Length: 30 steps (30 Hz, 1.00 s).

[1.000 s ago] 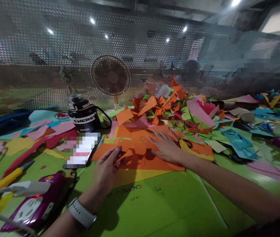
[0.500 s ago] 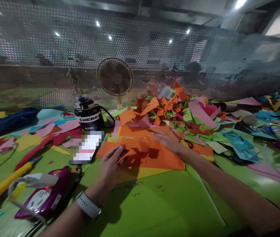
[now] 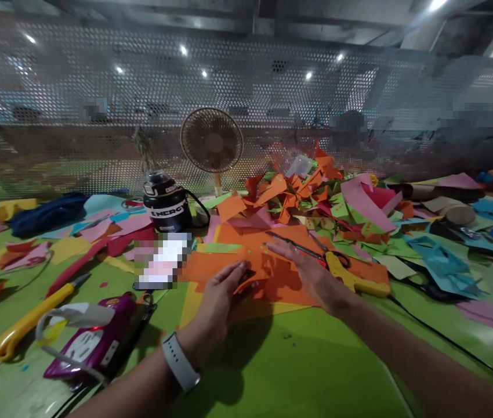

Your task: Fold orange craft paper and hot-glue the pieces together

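My left hand (image 3: 220, 302), with a pale watch band (image 3: 180, 361) at its wrist, pinches an orange paper piece (image 3: 257, 276) between thumb and fingers. Much of that piece blends with the orange sheets beneath. My right hand (image 3: 314, 270) is open, its fingers stretched out over the orange paper sheets (image 3: 285, 296), holding nothing I can see. Beside its fingertips lies a dark, slim blade-like tool (image 3: 292, 242). Dark-handled scissors (image 3: 337, 259) and a yellow glue gun (image 3: 348, 277) rest just right of that hand. Yellow paper (image 3: 194, 305) shows under the orange sheets.
A phone (image 3: 163, 261), a black bottle (image 3: 167, 206) and a fan (image 3: 212, 142) stand or lie to the left and back. Nearer are a purple power strip (image 3: 94, 339) and a yellow-handled tool (image 3: 33, 319). Paper scraps (image 3: 281, 188) heap up before the perforated screen.
My left hand has moved right, closer to my right hand, with the orange paper piece. My right hand has drawn back slightly, and more of the yellow glue gun shows. The view has shifted a little.
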### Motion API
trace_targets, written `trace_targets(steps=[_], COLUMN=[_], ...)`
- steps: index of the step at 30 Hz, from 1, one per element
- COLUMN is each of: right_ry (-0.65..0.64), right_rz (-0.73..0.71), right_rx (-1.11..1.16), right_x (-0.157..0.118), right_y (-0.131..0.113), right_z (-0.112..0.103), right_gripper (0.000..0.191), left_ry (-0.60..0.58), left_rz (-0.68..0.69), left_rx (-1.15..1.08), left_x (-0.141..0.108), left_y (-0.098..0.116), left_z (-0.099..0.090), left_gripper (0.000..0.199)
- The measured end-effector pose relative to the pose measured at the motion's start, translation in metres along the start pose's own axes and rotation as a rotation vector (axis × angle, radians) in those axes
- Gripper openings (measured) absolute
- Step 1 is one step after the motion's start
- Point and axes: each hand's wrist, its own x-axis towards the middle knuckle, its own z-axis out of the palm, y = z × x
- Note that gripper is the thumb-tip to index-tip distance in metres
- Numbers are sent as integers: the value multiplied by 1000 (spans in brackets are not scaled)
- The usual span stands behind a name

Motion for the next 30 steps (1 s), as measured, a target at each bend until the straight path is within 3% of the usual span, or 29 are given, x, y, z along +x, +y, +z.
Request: trace_targets(steps=[8,16,30], right_ry=[-47,-50,-55], right_rz=[72,-34,-206], right_rx=[-107,-443,-587], right_x=[-7,-6,-9], right_y=[-10,-5,-1], right_z=[6,10,7], right_gripper=[62,61,53], left_ry=[-11,-72,-171], left_rz=[-56,-25,28], left_rx=[4,55,143], left_x=[-2,-3,-4], left_y=[-4,-9,-5], left_z=[2,-1,-2], left_gripper=[9,24,25])
